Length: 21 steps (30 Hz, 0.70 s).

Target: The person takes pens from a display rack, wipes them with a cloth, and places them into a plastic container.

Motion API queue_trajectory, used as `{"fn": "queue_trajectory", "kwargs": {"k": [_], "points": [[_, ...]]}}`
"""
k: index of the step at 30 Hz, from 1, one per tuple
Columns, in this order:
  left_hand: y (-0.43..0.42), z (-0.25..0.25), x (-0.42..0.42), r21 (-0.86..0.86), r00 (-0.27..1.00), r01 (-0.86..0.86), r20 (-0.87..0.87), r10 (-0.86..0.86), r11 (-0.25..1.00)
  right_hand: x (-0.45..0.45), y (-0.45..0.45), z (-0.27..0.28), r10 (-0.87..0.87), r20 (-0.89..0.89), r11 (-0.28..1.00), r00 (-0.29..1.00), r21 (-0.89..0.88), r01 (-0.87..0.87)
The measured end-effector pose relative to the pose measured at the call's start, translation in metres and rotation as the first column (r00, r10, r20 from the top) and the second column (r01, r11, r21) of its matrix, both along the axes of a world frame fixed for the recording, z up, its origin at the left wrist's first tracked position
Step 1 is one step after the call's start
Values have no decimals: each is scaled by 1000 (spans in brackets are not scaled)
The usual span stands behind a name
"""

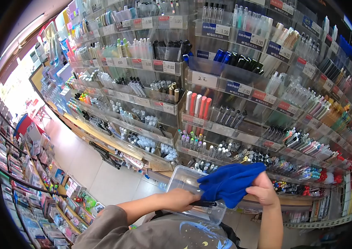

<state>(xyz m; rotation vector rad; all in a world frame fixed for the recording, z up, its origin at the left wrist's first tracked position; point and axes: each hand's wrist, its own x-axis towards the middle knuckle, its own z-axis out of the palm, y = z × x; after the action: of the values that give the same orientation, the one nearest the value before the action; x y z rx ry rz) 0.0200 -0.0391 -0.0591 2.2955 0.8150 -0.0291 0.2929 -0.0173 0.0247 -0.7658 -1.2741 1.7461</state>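
A blue cloth [230, 182] hangs in loose folds from my right hand [263, 190], its fingers pinched on the cloth's right edge. My left hand [181, 200], to the left of the cloth, is closed around dark pens [204, 203] whose ends stick out to the right. Beneath the cloth and the pens is a clear plastic box [178, 176], partly covered by them. Whether my left hand also touches the box or the cloth is hard to tell.
Tiered clear racks of pens with price labels [205, 79] rise in front. Red and white markers [198, 106] stand in a middle tier. At the left are shelves of packaged goods [55, 199] beside a tiled floor [101, 182].
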Motion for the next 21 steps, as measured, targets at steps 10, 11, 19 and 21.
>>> {"fn": "queue_trajectory", "kwargs": {"k": [10,11,19,21], "points": [[10,-11,17,157,945,129,-318,-74,979,-9,-8,-30,-241,-344,967,907,-160,196],[17,0,12,162,974,107,-216,-71,981,-18,-13,-20,-296,-395,945,870,-254,206],[82,156,-3,441,906,-289,412,94,850,-39,-9,-32,-49,-57,959,997,-282,31],[97,192,-3,540,840,-397,540,56,742,-39,-6,-22,-68,-256,902,964,-428,-50]]}}
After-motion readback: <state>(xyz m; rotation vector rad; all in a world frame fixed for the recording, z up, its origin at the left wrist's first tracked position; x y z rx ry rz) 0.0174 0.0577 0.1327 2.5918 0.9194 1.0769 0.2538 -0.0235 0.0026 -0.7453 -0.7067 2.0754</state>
